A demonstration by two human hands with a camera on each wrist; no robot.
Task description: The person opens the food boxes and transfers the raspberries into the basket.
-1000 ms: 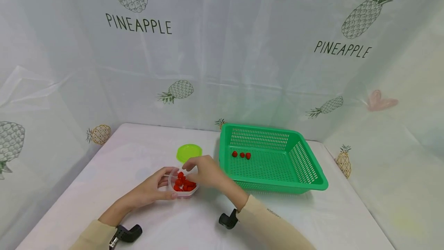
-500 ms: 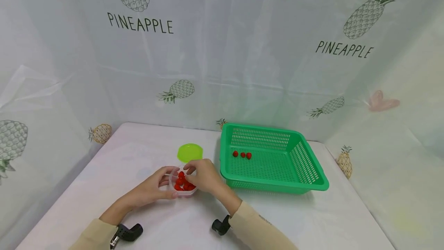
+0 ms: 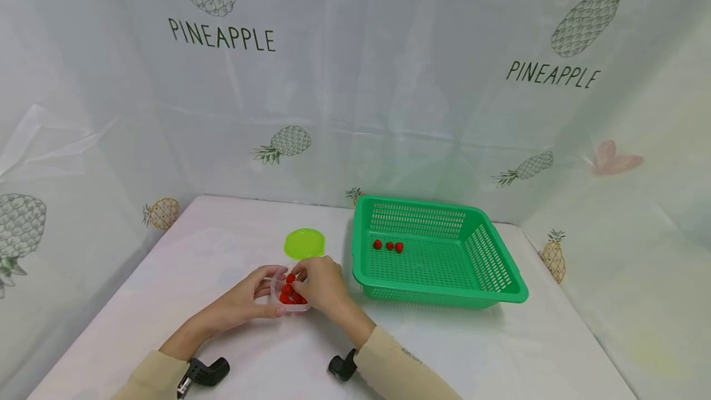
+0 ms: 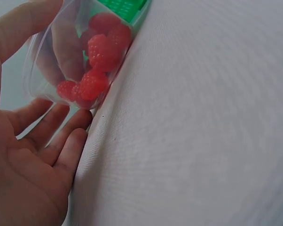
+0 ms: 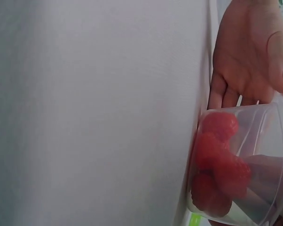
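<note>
A small clear plastic tub [image 3: 294, 309] holding several red raspberries [image 3: 287, 291] stands on the table, left of the basket. My left hand [image 3: 240, 307] grips it from the left, thumb at the near side and fingers around the far side. From the right, my right hand [image 3: 324, 284] reaches over the rim with its fingers down inside. Through the clear wall in the left wrist view, those fingers show close beside the raspberries [image 4: 103, 52]. The right wrist view has the raspberries [image 5: 221, 165] clustered at the bottom; whether the fingertips pinch one I cannot tell.
A green slotted basket [image 3: 439, 293] stands to the right, with 3 raspberries [image 3: 389, 245] in a row on its floor. Behind the tub lies a lime-green round lid [image 3: 304, 244]. A pineapple-print curtain [image 3: 389, 110] hangs behind the table [image 3: 472, 350].
My right hand has moved left and lower into the tub, its forearm shifting left as well. The left hand keeps its hold on the tub. The basket's raspberries have not moved.
</note>
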